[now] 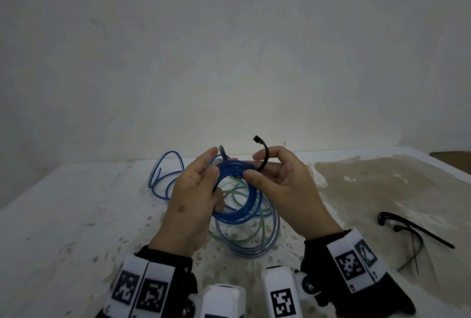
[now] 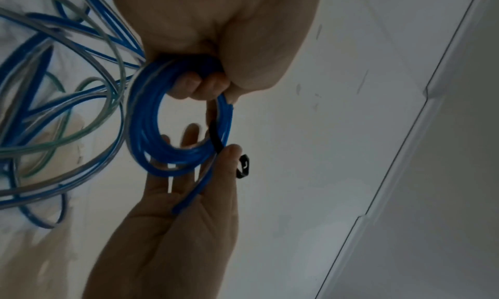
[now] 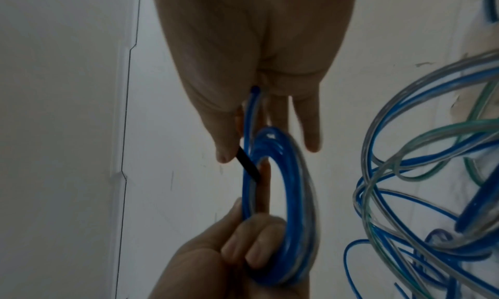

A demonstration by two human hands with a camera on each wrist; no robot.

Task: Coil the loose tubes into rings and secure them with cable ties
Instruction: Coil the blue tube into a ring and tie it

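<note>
The left hand (image 1: 196, 197) gripped the blue tube coil (image 1: 237, 190) above the table (image 1: 76, 215), while the right hand's (image 1: 283, 190) fingers pinched a black cable tie (image 1: 265, 157) threaded through it. If either grip loosened, the springy coil would likely unwind. The tie's tail passed behind the left fingers, mostly hidden.

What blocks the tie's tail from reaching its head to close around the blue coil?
Nothing visible does. The black cable tie passes through the blue coil; its head stands free above the right hand, tail beside the left hand.
</note>
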